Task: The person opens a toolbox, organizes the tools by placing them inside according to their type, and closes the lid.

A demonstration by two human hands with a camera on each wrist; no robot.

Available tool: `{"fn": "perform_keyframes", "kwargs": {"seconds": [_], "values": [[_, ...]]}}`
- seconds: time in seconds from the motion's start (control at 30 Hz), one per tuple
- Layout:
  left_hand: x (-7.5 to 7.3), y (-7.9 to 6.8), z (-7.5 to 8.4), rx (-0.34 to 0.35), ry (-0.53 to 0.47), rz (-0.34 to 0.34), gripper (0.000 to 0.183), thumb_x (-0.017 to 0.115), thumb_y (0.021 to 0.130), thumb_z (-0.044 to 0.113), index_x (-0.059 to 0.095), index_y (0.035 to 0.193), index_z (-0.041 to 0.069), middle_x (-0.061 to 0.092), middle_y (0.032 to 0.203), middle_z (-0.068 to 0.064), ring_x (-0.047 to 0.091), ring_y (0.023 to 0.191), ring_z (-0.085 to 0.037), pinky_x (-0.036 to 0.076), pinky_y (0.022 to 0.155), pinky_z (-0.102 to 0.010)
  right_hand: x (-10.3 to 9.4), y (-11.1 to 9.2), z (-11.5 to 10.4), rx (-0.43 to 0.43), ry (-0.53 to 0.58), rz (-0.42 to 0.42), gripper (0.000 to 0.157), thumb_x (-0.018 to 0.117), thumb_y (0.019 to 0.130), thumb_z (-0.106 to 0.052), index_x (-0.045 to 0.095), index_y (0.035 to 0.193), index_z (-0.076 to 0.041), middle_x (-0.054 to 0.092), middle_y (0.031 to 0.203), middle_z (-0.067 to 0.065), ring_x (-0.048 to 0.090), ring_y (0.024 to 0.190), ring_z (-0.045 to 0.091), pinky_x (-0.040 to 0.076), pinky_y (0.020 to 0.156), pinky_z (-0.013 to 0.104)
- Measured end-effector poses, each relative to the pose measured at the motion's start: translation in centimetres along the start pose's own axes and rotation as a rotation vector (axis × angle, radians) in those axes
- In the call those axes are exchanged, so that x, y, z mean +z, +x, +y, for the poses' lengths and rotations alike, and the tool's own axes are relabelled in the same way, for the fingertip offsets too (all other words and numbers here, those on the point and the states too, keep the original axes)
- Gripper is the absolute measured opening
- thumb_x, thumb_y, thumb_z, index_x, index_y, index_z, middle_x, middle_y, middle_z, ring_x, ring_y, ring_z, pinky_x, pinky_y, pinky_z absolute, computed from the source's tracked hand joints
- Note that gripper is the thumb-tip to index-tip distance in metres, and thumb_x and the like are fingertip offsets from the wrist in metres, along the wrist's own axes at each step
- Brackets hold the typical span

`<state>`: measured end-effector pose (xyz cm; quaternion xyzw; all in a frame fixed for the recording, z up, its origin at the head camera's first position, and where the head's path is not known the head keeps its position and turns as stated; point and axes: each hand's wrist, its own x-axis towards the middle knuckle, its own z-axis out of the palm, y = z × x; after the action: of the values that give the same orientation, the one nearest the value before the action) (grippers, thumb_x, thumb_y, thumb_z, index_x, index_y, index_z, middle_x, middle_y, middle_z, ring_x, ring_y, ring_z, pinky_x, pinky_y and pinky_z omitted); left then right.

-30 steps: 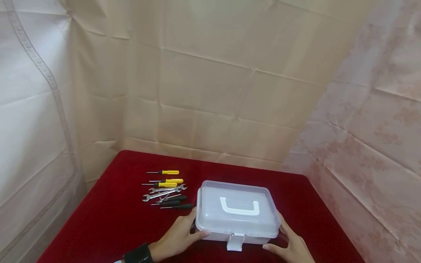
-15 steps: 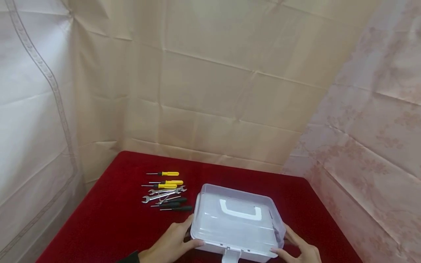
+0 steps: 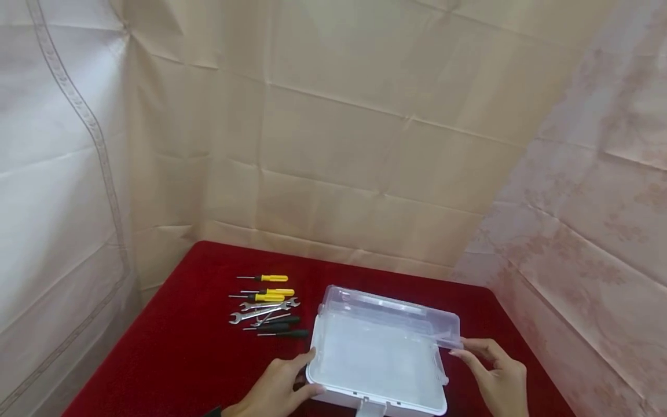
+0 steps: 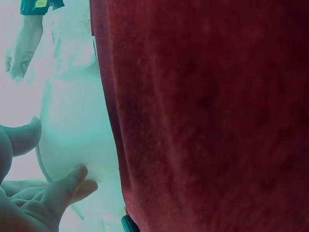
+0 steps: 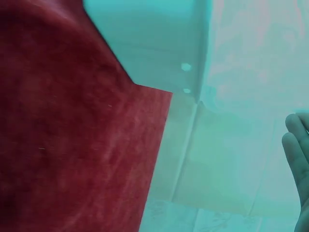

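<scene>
A white plastic storage box stands on the red cloth, its clear lid swung up and back along the far side. The white front latch hangs loose. My left hand grips the box's near left corner, with the thumb at the front and the fingers along the side. In the left wrist view, the left hand has its fingertips against the pale box wall. My right hand pinches the lid's right corner between thumb and fingers. Only a few right-hand fingers show in the right wrist view.
Left of the box lie several yellow-handled screwdrivers, two crossed wrenches and several black-handled screwdrivers. The red-covered table meets hanging beige cloth at the back and patterned cloth on the right.
The lid was closed a second ago and has swung up and back. My right hand rose from the box's right side with the lid's corner. The box came slightly nearer; the left hand stayed on it.
</scene>
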<state>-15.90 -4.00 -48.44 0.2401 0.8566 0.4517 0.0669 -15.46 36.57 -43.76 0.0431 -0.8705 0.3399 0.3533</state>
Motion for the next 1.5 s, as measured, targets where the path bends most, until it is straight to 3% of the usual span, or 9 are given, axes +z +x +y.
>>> {"fn": "perform_keyframes", "kwargs": {"seconds": [0.2,0.4,0.63,0.77,0.87,0.93,1.2,1.37,1.5], "values": [[-0.2,-0.2,0.3,0.005,-0.025,0.041,0.055,0.082,0.087,0.036,0.069,0.129,0.001,0.074,0.119,-0.006,0.072,0.093,-0.010,0.059,0.083,-0.034,0.4,2.2,0.2,-0.028,0.017,0.011,0.021,0.084,0.085,-0.004,0.075,0.101,-0.014,0.077,0.095,0.001,0.068,0.076,-0.002,0.049,0.071,0.008],[0.1,-1.1,0.2,0.058,-0.037,0.085,0.045,0.084,0.086,0.033,0.076,0.121,0.006,0.077,0.106,0.002,0.070,0.082,-0.003,0.059,0.078,-0.027,1.1,4.4,0.7,0.004,0.038,-0.013,0.015,0.077,0.094,-0.014,0.075,0.109,-0.013,0.076,0.103,0.002,0.068,0.089,-0.006,0.047,0.081,0.008],[-0.1,-1.6,0.1,0.058,0.019,0.111,0.038,0.085,0.085,0.035,0.078,0.113,0.009,0.076,0.098,0.008,0.060,0.073,0.001,0.056,0.075,-0.021,2.7,7.1,2.0,0.157,0.171,-0.225,0.039,0.066,0.101,-0.037,0.064,0.132,-0.013,0.069,0.124,0.007,0.069,0.103,0.003,0.050,0.086,0.015],[-0.3,-1.6,0.0,0.044,0.009,0.104,0.036,0.086,0.084,0.035,0.078,0.109,0.010,0.071,0.092,0.014,0.057,0.071,0.001,0.055,0.073,-0.019,3.7,8.8,2.7,0.274,0.271,-0.452,0.059,0.055,0.105,-0.044,0.044,0.154,-0.014,0.057,0.143,0.017,0.065,0.120,0.025,0.051,0.100,0.043],[-0.3,-1.5,0.1,0.035,-0.011,0.097,0.033,0.086,0.084,0.033,0.077,0.107,0.011,0.069,0.088,0.016,0.057,0.070,0.001,0.054,0.071,-0.018,4.5,9.5,3.2,0.356,0.318,-0.609,0.069,0.045,0.107,-0.050,0.026,0.163,-0.016,0.041,0.157,0.021,0.051,0.135,0.044,0.040,0.105,0.062],[-0.2,-1.5,0.3,0.028,-0.027,0.089,0.030,0.086,0.084,0.031,0.078,0.105,0.011,0.069,0.087,0.016,0.057,0.069,0.001,0.054,0.071,-0.018,5.1,9.7,3.8,0.383,0.356,-0.671,0.070,0.039,0.108,-0.053,0.019,0.165,-0.017,0.032,0.162,0.020,0.039,0.142,0.048,0.036,0.109,0.062],[-0.2,-1.3,0.6,0.033,-0.038,0.080,0.024,0.087,0.084,0.028,0.078,0.101,0.013,0.068,0.084,0.017,0.057,0.069,0.002,0.054,0.070,-0.018,7.0,9.8,6.1,0.509,0.581,-0.806,0.081,0.019,0.105,-0.066,0.007,0.166,-0.013,0.009,0.170,0.020,0.010,0.153,0.049,0.017,0.114,0.068],[-0.1,-1.4,0.7,-0.005,-0.074,0.064,0.022,0.086,0.084,0.029,0.077,0.098,0.015,0.065,0.079,0.018,0.057,0.067,0.000,0.053,0.068,-0.019,7.8,9.6,6.7,0.616,0.634,-0.864,0.089,0.020,0.102,-0.072,0.004,0.165,-0.012,0.009,0.169,0.022,0.012,0.152,0.051,0.019,0.115,0.068],[-0.2,-1.4,0.8,-0.017,-0.076,0.060,0.023,0.086,0.084,0.031,0.076,0.099,0.015,0.064,0.078,0.018,0.057,0.067,-0.001,0.053,0.067,-0.020,8.2,9.5,7.1,0.641,0.664,-0.861,0.091,0.021,0.101,-0.073,0.003,0.165,-0.010,0.010,0.169,0.023,0.013,0.151,0.051,0.019,0.116,0.067]]}}
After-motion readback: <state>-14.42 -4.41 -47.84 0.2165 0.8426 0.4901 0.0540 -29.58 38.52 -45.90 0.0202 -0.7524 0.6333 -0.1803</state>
